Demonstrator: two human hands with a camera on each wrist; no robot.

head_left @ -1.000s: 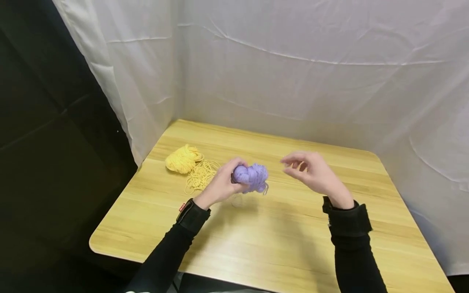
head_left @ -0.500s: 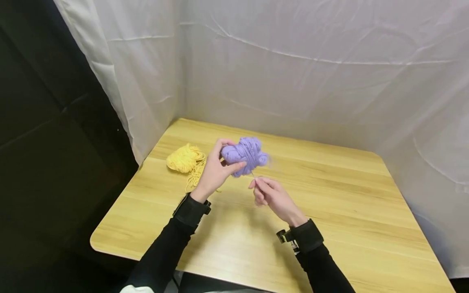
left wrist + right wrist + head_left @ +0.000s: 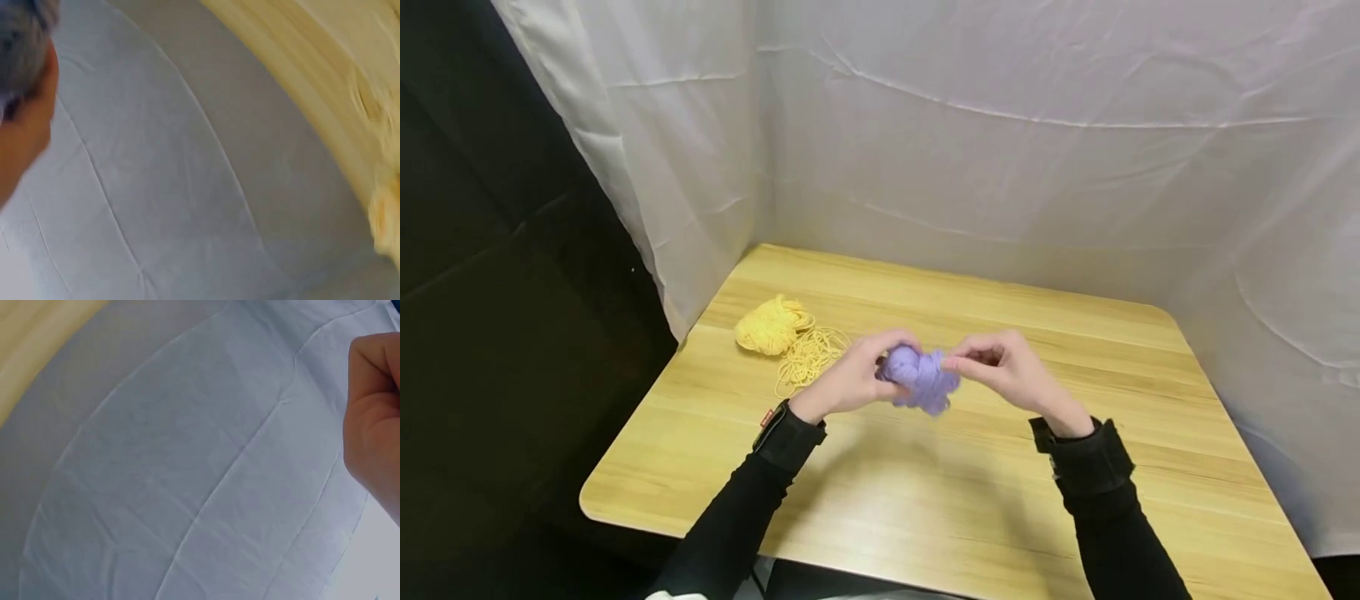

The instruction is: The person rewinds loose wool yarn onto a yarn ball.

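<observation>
Toward the far left corner of the wooden table [image 3: 970, 508] sits one yellow yarn ball [image 3: 767, 325], with a loose spill of yellow strand [image 3: 811, 354] lying just beside it on the right, slack and flat, as though it has unwound from the ball. Near the middle, one purple yarn ball [image 3: 919, 379] is held just above the tabletop between two hands. The left hand [image 3: 853, 379] has its grip curled round the purple ball's left side, thumb and fingers closed on it, which keeps the bundle steady. The right hand [image 3: 1011, 371] meets the ball from the right with thumb and forefinger pinched together at its edge, seemingly on a strand, though the strand itself is too fine to make out. Both arms wear black sleeves with wrist bands. A creased white cloth backdrop [image 3: 1037, 150] hangs behind and to both sides. The wrist views show mainly that cloth, blurred, with a sliver of skin. Count: two yarn balls, one loose tangle, two hands.
</observation>
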